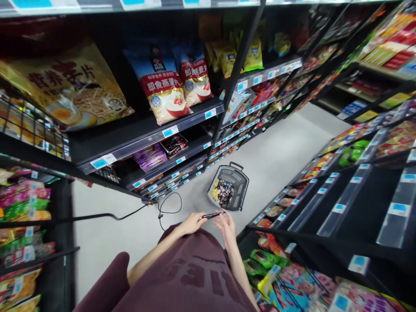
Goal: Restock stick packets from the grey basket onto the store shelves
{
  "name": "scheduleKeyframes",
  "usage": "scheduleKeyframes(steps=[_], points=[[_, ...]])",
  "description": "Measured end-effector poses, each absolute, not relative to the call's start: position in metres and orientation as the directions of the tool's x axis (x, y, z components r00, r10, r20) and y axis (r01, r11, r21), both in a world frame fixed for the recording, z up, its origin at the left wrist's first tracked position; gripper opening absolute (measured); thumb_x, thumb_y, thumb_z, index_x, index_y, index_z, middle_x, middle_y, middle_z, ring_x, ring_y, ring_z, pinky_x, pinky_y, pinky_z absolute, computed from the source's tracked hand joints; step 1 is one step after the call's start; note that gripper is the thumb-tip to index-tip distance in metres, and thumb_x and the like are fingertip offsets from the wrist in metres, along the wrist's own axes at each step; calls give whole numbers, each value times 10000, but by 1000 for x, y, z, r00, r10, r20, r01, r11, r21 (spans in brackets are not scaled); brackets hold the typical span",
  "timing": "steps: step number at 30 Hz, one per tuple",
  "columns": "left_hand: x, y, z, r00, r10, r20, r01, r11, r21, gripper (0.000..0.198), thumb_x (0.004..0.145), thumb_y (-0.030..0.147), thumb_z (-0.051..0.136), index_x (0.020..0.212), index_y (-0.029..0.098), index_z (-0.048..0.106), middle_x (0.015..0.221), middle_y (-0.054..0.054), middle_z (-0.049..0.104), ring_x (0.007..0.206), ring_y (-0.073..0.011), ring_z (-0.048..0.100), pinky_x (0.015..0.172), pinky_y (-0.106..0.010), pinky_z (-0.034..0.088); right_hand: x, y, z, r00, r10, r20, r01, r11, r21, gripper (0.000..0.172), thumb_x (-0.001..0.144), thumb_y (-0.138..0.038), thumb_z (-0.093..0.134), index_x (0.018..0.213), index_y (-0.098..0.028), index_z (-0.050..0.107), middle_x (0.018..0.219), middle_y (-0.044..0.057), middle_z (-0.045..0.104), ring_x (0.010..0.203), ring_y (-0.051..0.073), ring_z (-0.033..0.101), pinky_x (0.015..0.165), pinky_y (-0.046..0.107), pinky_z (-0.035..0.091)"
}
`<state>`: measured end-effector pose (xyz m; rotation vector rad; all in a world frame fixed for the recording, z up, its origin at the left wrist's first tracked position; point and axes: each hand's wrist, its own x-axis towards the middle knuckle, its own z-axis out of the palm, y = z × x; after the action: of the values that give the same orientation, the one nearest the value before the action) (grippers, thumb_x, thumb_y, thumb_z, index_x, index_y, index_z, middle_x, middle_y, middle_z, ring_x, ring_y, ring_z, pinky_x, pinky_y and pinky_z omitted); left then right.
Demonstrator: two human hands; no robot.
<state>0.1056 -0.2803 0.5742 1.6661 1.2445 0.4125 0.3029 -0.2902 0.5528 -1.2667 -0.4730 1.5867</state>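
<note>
My left hand (pixel 193 223) is closed, pinching the left end of a thin dark object (pixel 211 215) seen nearly edge-on. It is too small and narrow for me to tell its kind. The fingertips of my right hand (pixel 226 226) grip its other end, with the lower fingers slightly spread. Both hands are held in front of my dark maroon shirt, at about waist height. Just beyond them on the floor stands a grey shopping basket (pixel 241 190), its handle folded towards the rim. Many small dark wrapped packets (pixel 225 192) and a yellow packet (pixel 214 191) lie inside.
A shelf (pixel 146 145) on the left carries oatmeal bags (pixel 164 86) and purple packets (pixel 149 157). On the right, a slanted shelf unit (pixel 338 208) and bagged snacks (pixel 292 286) border the aisle (pixel 276 149). A black cable (pixel 170 211) lies looped on the floor.
</note>
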Motion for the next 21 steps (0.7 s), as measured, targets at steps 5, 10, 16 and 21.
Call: scheduleKeyframes(steps=[5, 10, 16, 21], points=[[84, -280, 573, 316, 927, -201, 581, -22, 814, 309, 959, 337, 495, 1180, 186, 649, 1120, -102, 696, 1023, -249, 634, 932, -337, 455, 281, -278, 554, -51, 866, -497, -386, -476, -790, 550, 695, -477, 872, 1085, -158, 651, 1063, 118, 745, 895, 267, 743, 775, 379, 618], [76, -277, 570, 253, 944, -213, 634, 4, 773, 313, 913, 249, 516, 1194, 195, 642, 1106, -91, 666, 1036, -247, 628, 932, -328, 458, 267, -269, 556, -64, 875, -479, -336, -471, -816, 484, 678, -495, 872, 964, -146, 698, 987, 98, 750, 890, 248, 733, 792, 371, 619], [79, -276, 572, 212, 930, -301, 676, 83, 732, 275, 874, 242, 575, 1140, 215, 641, 1109, -88, 642, 968, -232, 629, 864, -350, 471, 260, -264, 553, -19, 893, -450, -297, -435, -850, 508, 681, -478, 846, 1047, -167, 679, 959, 75, 754, 834, 228, 714, 739, 358, 616], [89, -279, 570, 198, 910, -364, 615, 174, 769, 283, 837, 405, 657, 1040, 209, 636, 979, -47, 668, 827, -190, 611, 746, -287, 451, 264, -259, 541, 18, 901, -433, -228, -418, -879, 555, 706, -487, 809, 1117, -146, 659, 944, 92, 755, 802, 228, 705, 696, 332, 588]])
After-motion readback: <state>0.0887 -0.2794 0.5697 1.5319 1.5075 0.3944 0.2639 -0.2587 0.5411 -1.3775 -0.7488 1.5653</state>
